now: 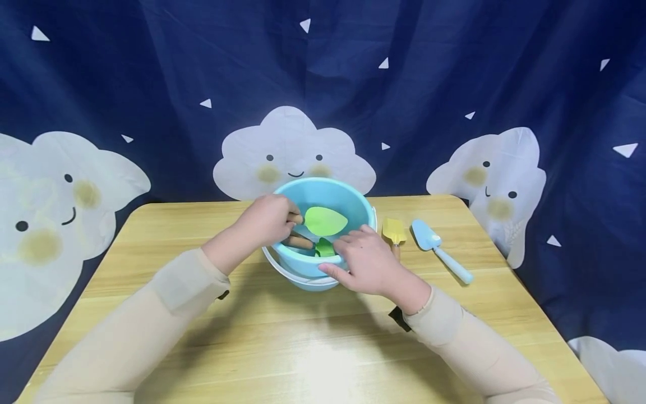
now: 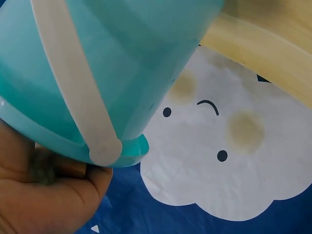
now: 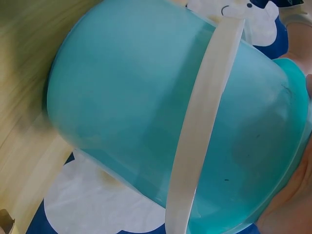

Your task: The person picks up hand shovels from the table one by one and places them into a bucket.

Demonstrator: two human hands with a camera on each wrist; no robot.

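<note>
A light blue bucket with a white handle stands on the table. Inside it lie a light green shovel and a darker green tool, both with wooden handles. My left hand, at the bucket's left rim, pinches the wooden handle of the light green shovel. My right hand grips the bucket's front right rim, thumb outside and fingers over the edge. The right wrist view shows the bucket's side and part of that hand at the right edge.
To the right of the bucket, a yellow tool with a wooden handle and a blue trowel lie on the wooden table. Behind the table hangs a dark blue curtain with white clouds.
</note>
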